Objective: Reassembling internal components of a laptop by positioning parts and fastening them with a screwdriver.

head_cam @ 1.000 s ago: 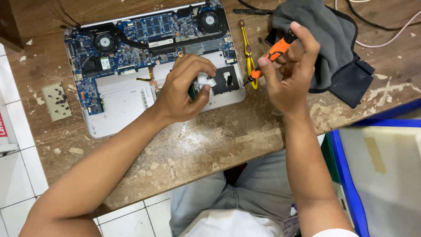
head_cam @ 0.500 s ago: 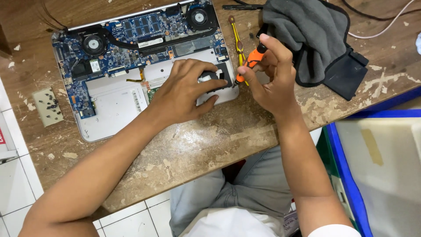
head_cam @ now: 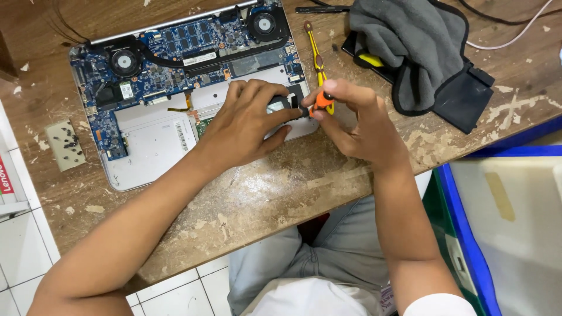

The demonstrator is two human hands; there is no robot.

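**Screwdriver pinched at opened laptop**

Right hand [head_cam: 357,123] fingers pinch orange screwdriver [head_cam: 321,101], tip toward laptop's [head_cam: 146,140] near right corner. Left hand [head_cam: 246,126] lies curled over small part there, grip unclear. Beyond: yellow tweezers [head_cam: 316,50], grey cloth [head_cam: 410,47].

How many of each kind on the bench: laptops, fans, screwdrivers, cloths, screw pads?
Opened laptop: 1
Cooling fans: 2
Orange screwdriver, in the right hand: 1
Yellow tool: 1
Grey cloth: 1
Screw pad: 1
Total: 7

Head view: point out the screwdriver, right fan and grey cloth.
screwdriver [head_cam: 322,100], head view, orange handle
right fan [head_cam: 265,24], head view, hub
grey cloth [head_cam: 410,41], head view, middle fold
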